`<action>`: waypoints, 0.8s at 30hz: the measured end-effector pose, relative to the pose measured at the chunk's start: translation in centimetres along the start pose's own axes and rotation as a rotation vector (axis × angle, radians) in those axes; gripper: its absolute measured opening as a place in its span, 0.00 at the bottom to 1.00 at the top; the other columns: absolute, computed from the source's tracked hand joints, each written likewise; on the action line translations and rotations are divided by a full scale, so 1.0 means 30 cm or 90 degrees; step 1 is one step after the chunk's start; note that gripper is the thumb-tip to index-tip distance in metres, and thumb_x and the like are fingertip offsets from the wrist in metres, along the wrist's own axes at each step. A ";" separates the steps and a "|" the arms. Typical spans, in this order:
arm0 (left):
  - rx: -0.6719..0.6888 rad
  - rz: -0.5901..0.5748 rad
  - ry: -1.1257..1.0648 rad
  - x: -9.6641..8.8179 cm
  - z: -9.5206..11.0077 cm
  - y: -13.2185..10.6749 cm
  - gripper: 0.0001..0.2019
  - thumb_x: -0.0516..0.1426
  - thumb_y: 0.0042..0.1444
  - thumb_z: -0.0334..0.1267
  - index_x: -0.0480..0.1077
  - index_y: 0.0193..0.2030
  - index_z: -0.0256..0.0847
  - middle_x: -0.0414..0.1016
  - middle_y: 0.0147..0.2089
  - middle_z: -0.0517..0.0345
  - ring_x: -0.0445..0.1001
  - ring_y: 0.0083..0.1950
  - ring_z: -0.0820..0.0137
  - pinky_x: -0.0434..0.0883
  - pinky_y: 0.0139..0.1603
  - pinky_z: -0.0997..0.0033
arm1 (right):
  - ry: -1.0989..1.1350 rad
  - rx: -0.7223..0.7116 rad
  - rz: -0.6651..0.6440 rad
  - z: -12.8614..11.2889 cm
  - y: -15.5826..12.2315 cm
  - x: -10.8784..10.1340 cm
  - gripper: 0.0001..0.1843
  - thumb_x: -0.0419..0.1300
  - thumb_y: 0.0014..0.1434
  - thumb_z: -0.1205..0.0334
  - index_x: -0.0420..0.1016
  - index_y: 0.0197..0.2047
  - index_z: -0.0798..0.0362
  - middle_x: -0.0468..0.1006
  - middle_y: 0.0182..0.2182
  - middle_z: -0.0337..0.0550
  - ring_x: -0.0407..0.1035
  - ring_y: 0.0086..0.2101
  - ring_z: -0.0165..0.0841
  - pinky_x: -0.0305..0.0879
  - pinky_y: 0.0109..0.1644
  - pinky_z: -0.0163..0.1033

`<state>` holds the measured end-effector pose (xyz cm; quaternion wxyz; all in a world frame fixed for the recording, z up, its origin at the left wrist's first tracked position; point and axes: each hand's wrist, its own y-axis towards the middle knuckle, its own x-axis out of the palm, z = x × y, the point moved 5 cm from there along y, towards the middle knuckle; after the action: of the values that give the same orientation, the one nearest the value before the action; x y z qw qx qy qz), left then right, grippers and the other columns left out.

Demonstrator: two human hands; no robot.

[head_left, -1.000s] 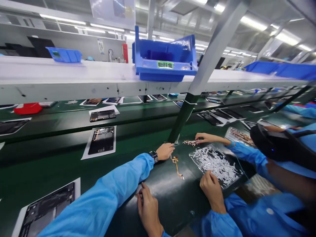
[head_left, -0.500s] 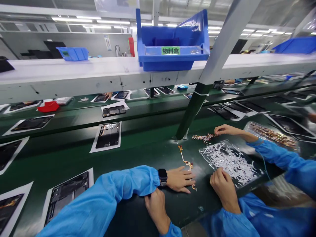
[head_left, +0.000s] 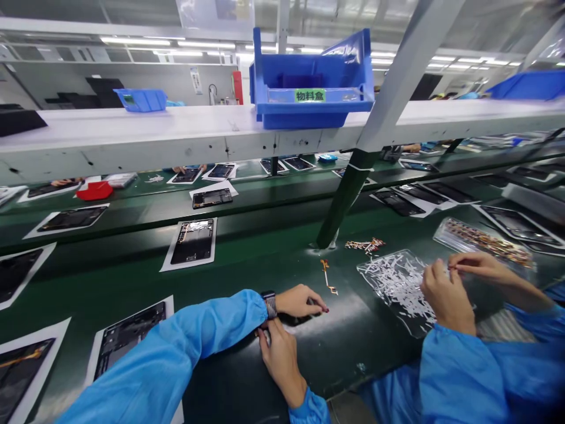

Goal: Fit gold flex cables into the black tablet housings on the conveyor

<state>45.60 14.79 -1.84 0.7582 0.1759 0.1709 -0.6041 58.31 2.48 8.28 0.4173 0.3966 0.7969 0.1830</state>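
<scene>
My left hand, below a blue sleeve and a dark watch, hovers low over the green bench with its fingers bent together. A small dark reddish end shows at its fingertips, seemingly part of a flex cable, mostly hidden by the hand. Just under the left wrist is my right hand, thumb and fingers closed; whatever they pinch is hidden. An orange and white flex cable lies on the bench beyond my left hand. To the left, an opened device housing rests on white paper.
A green post rises from the bench, carrying a white shelf with a blue bin. At right a co-worker's hands work above a tray of white strips. Small flex parts lie behind.
My left hand has drawn back leftward and curled its fingers; the cable piece beneath it is gone from the bench. My right hand shifted slightly up. The co-worker's hands came together rightward.
</scene>
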 end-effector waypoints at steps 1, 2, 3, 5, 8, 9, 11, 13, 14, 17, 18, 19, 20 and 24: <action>-0.026 0.016 -0.024 -0.013 -0.024 0.012 0.09 0.57 0.61 0.32 0.77 0.43 0.36 0.81 0.42 0.53 0.79 0.43 0.72 0.72 0.46 0.78 | 0.019 -0.017 -0.046 -0.095 -0.086 0.081 0.15 0.48 0.63 0.63 0.76 0.34 0.49 0.77 0.40 0.49 0.72 0.43 0.39 0.71 0.40 0.40; -0.041 0.025 -0.035 -0.023 -0.046 0.023 0.09 0.56 0.60 0.30 0.77 0.43 0.34 0.81 0.41 0.52 0.79 0.41 0.72 0.73 0.43 0.77 | 0.032 -0.035 -0.080 -0.179 -0.173 0.162 0.11 0.51 0.61 0.63 0.76 0.34 0.48 0.77 0.39 0.47 0.73 0.40 0.37 0.70 0.37 0.38; -0.048 0.031 -0.036 -0.029 -0.065 0.030 0.09 0.56 0.59 0.28 0.76 0.44 0.33 0.81 0.41 0.52 0.80 0.39 0.72 0.73 0.41 0.77 | 0.043 -0.049 -0.110 -0.248 -0.255 0.239 0.09 0.54 0.59 0.64 0.75 0.32 0.48 0.78 0.39 0.45 0.74 0.36 0.35 0.68 0.34 0.35; -0.054 0.048 -0.025 -0.039 -0.094 0.033 0.14 0.56 0.56 0.23 0.74 0.48 0.31 0.81 0.43 0.49 0.80 0.37 0.72 0.74 0.38 0.76 | 0.062 -0.061 -0.168 -0.327 -0.387 0.368 0.09 0.54 0.58 0.68 0.73 0.31 0.49 0.78 0.38 0.43 0.73 0.31 0.32 0.66 0.30 0.33; -0.047 0.085 0.002 -0.057 -0.103 0.009 0.20 0.57 0.51 0.19 0.73 0.51 0.33 0.78 0.50 0.47 0.79 0.45 0.70 0.74 0.48 0.70 | 0.114 -0.025 -0.322 -0.323 -0.493 0.489 0.09 0.52 0.59 0.71 0.72 0.37 0.50 0.77 0.45 0.45 0.75 0.34 0.34 0.66 0.35 0.34; -0.042 0.095 0.008 -0.065 -0.098 -0.002 0.21 0.57 0.50 0.19 0.73 0.52 0.35 0.76 0.54 0.47 0.77 0.50 0.68 0.72 0.53 0.67 | 0.120 -0.010 -0.346 -0.306 -0.505 0.502 0.09 0.52 0.60 0.71 0.72 0.38 0.50 0.77 0.47 0.46 0.75 0.35 0.35 0.66 0.36 0.35; -0.013 0.097 0.069 -0.081 -0.075 -0.019 0.22 0.59 0.50 0.20 0.73 0.52 0.39 0.72 0.59 0.50 0.72 0.58 0.66 0.67 0.59 0.65 | 0.122 0.005 -0.359 -0.276 -0.511 0.507 0.09 0.53 0.60 0.70 0.71 0.39 0.50 0.76 0.49 0.46 0.75 0.37 0.36 0.66 0.38 0.36; 0.027 0.079 0.173 -0.096 -0.049 -0.026 0.17 0.60 0.53 0.23 0.74 0.50 0.41 0.72 0.59 0.53 0.69 0.59 0.66 0.65 0.60 0.65 | 0.125 0.006 -0.358 -0.263 -0.509 0.503 0.08 0.53 0.61 0.70 0.71 0.39 0.50 0.75 0.50 0.46 0.75 0.38 0.36 0.66 0.39 0.37; 0.046 0.067 0.228 -0.102 -0.039 -0.027 0.13 0.60 0.56 0.26 0.75 0.47 0.41 0.75 0.56 0.55 0.69 0.58 0.66 0.65 0.59 0.65 | 0.126 0.005 -0.356 -0.261 -0.509 0.502 0.08 0.53 0.61 0.70 0.71 0.39 0.50 0.75 0.51 0.47 0.75 0.38 0.36 0.66 0.39 0.37; 0.074 0.031 0.330 -0.117 -0.030 -0.027 0.03 0.59 0.61 0.34 0.76 0.39 0.41 0.78 0.45 0.56 0.69 0.53 0.66 0.63 0.56 0.64 | 0.121 0.008 -0.353 -0.264 -0.514 0.505 0.08 0.53 0.61 0.69 0.72 0.39 0.50 0.75 0.53 0.47 0.75 0.39 0.37 0.66 0.40 0.37; 0.079 0.017 0.357 -0.118 -0.032 -0.029 0.05 0.59 0.62 0.37 0.76 0.38 0.41 0.77 0.42 0.55 0.69 0.51 0.66 0.63 0.55 0.64 | 0.117 0.009 -0.355 -0.265 -0.516 0.507 0.08 0.53 0.61 0.69 0.72 0.39 0.50 0.75 0.53 0.47 0.75 0.39 0.37 0.66 0.41 0.37; 0.084 0.004 0.384 -0.117 -0.035 -0.032 0.07 0.58 0.63 0.38 0.76 0.37 0.40 0.76 0.41 0.54 0.69 0.50 0.66 0.63 0.53 0.65 | 0.114 0.011 -0.356 -0.265 -0.517 0.510 0.07 0.53 0.61 0.68 0.72 0.39 0.50 0.75 0.53 0.47 0.75 0.39 0.37 0.66 0.41 0.38; 0.087 -0.009 0.411 -0.113 -0.038 -0.038 0.08 0.57 0.63 0.39 0.75 0.36 0.39 0.75 0.40 0.53 0.69 0.48 0.65 0.63 0.51 0.65 | 0.112 0.013 -0.357 -0.265 -0.518 0.511 0.07 0.54 0.61 0.68 0.72 0.39 0.50 0.75 0.52 0.47 0.75 0.39 0.37 0.66 0.40 0.38; 0.081 -0.046 0.498 -0.088 -0.048 -0.065 0.11 0.52 0.66 0.36 0.73 0.37 0.37 0.73 0.38 0.51 0.70 0.41 0.67 0.64 0.41 0.69 | 0.115 0.006 -0.351 -0.265 -0.513 0.510 0.07 0.53 0.61 0.69 0.71 0.39 0.50 0.75 0.51 0.46 0.75 0.37 0.35 0.64 0.38 0.36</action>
<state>43.07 17.32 -1.99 0.6020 0.4330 0.4152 -0.5270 39.34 5.28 -4.61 0.3768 0.1488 0.9095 0.0933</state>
